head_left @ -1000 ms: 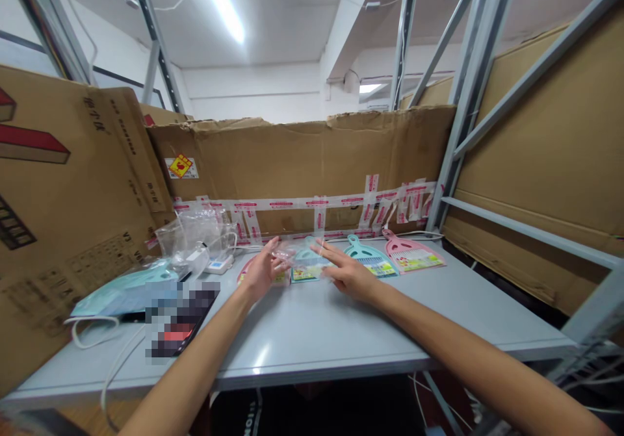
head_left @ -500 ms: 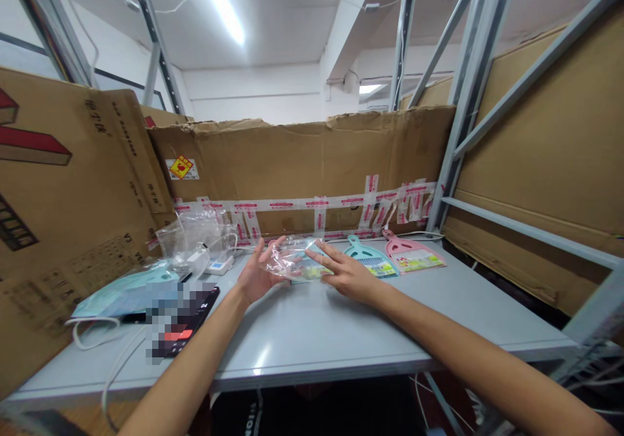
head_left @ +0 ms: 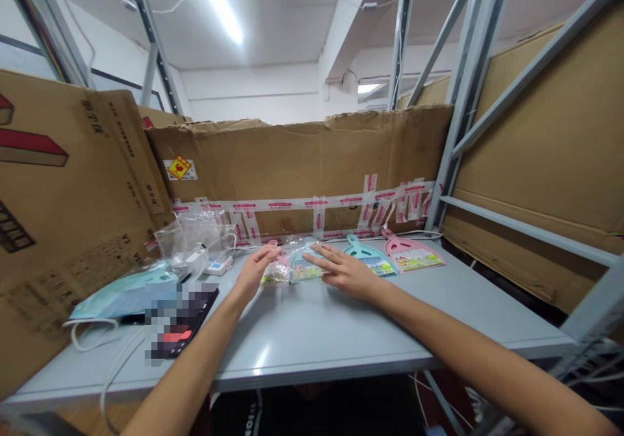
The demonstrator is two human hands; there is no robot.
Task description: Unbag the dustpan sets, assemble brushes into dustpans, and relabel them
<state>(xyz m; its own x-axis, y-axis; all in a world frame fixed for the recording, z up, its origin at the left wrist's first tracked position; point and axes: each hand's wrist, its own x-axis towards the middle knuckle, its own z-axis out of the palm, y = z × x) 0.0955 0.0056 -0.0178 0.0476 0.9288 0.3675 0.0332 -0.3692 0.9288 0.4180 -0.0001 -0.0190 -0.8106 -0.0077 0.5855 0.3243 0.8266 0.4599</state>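
Note:
My left hand [head_left: 251,276] has its fingertips together on the edge of a clear plastic bag [head_left: 287,249], which spreads over a pink dustpan set [head_left: 277,271] and part of a blue one. My right hand [head_left: 348,273] reaches in from the right, fingers stretched out over the blue dustpan set [head_left: 303,270] and the bag's right side. Whether its fingertips press on the bag is hard to tell. Beside that hand lies a second blue dustpan set [head_left: 373,257] with a printed card. Further right is another pink dustpan set [head_left: 412,254].
Crumpled clear bags [head_left: 195,234] and a white device [head_left: 219,266] lie at the back left. Nearer are a light-blue package [head_left: 127,290], a phone [head_left: 195,319] and a white cable [head_left: 104,384]. A taped cardboard box [head_left: 302,163] backs the grey table [head_left: 341,332].
My left hand has turned from an open palm to pinched fingertips on the bag. The bag has sunk lower and flatter, leaving the pink dustpan in sight. My right hand has hardly moved.

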